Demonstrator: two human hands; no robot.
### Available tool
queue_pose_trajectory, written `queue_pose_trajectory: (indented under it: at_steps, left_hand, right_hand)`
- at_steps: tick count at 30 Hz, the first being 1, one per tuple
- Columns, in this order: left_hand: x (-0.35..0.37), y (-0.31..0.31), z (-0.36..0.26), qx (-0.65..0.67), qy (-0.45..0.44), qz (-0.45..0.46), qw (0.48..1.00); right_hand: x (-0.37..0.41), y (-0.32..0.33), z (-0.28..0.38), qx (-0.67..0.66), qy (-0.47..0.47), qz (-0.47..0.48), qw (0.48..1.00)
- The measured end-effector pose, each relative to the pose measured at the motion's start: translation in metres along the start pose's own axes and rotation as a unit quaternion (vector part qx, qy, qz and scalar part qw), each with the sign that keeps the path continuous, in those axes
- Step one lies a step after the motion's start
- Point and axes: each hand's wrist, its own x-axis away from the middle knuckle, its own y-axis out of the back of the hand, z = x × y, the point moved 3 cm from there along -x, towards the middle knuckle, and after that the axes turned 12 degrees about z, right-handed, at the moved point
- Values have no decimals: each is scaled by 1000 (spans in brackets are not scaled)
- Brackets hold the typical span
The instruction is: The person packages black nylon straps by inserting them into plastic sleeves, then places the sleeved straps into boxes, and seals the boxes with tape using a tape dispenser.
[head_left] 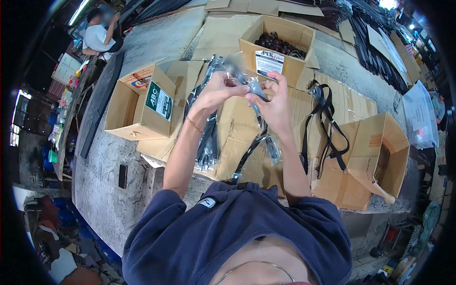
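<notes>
Both hands meet above the cardboard-covered table. My left hand (222, 90) pinches one side of a clear plastic bag (255, 86) with dark contents. My right hand (271, 97) grips its other side, thumb and fingers closed on it. Below my hands a black strap in clear plastic (251, 154) hangs or lies toward my body; which one I cannot tell. Beside my left forearm lies a pile of plastic-wrapped black straps (207, 145). Loose black straps (327, 114) rest on the cardboard to the right.
An open box of dark parts (306, 40) stands at the back. Another open box (142, 118) is at left, and a third (377, 152) at right. A phone (123, 176) lies at the left edge. A clear bin (420, 114) is far right. Another person (99, 39) sits far left.
</notes>
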Motion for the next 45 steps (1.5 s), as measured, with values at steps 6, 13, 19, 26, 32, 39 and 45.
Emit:
queue_pose_trajectory:
  at_steps: [6,13,19,26,32,39,45]
  left_hand:
    - [-4,13,11,50,-35,-95,994]
    - [-11,2,41,202,-39,-59,977]
    - [-15,23,39,394,-125,-83,907]
    - [-15,23,52,378,-119,-239,887]
    - [-9,9,63,258,-184,-233,919]
    - [7,27,58,43,-34,-198,979]
    - [9,36,60,353,-87,-273,891]
  right_hand:
    - [-1,16,-43,-51,-42,108,992]
    - [-4,4,-41,-67,-7,22,998]
    - [0,-8,-50,-19,-21,38,999]
    - [2,-15,-41,-1,-103,89,991]
    - [2,-14,-41,-65,-98,86,989]
    - [8,-19,-55,-46,-97,52,993]
    - [13,-35,-50,-20,-117,91,989]
